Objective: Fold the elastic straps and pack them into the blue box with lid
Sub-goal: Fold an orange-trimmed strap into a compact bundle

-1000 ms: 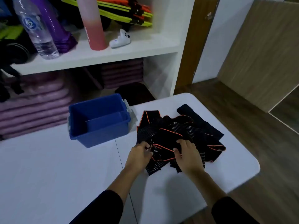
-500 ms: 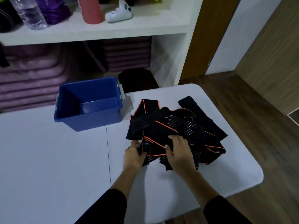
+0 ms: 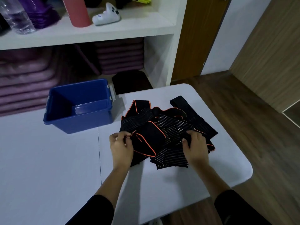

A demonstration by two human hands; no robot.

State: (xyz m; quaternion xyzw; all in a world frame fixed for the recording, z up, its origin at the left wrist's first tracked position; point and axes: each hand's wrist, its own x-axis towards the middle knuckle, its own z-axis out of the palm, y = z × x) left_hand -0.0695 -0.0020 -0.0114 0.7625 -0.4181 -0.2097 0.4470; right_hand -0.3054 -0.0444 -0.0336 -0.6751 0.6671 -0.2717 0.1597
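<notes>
Both hands hold the black straps [image 3: 164,127] (orange edges) in the middle of the frame: left hand [image 3: 121,147] pinches one end, right hand [image 3: 195,147] grips the pile. The blue box [image 3: 78,106] sits open, left of them, on the white surface [image 3: 48,159].

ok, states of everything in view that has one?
Blue plastic box: lid off, nothing inside.
Black elastic straps with orange edging: unfolded, tangled pile on white table.
Left hand: pinches a strap's orange edge.
Right hand: fingers curled on the pile.
Clear plastic water bottle: upright on shelf.
Pink cylindrical bottle: upright on shelf.
</notes>
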